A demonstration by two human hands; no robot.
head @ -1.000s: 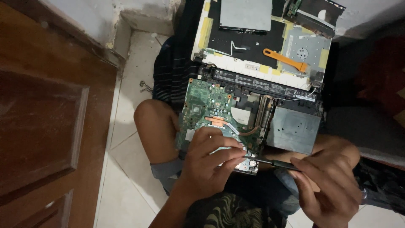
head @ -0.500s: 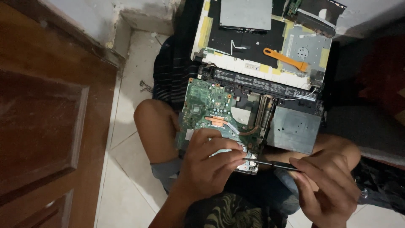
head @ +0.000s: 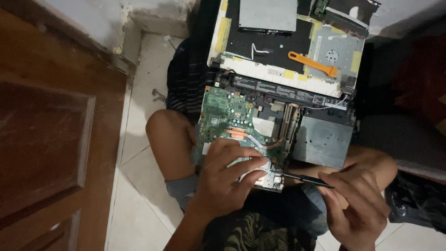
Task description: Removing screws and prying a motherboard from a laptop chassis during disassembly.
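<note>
Left hand: your left hand lay spread over the near end of the green motherboard, fingers curled down on its lower edge and pressing it in place; it was closed around nothing.
Right hand: your right hand was clamped on the handle of a thin dark screwdriver, whose tip met the board's near right corner, just beside your left fingertips.
Motherboard: it sat in the opened laptop base across your lap, copper heat pipe attached and running over its middle.
Done: the laptop was already open, its white bottom cover lying further from you with an orange plastic pry tool resting on it, and the board fully bared.
Left: the board appeared to be seated in the base, so by my judgement you were partway through, working at one fastener near the corner (whether the screw was going in or coming out, I could not tell).
Loose parts: a grey metal drive plate lay right of the board; another flat grey panel rested at the cover's far edge.
Surroundings: pale floor tiles and a brown wooden door stood to your left.
</note>
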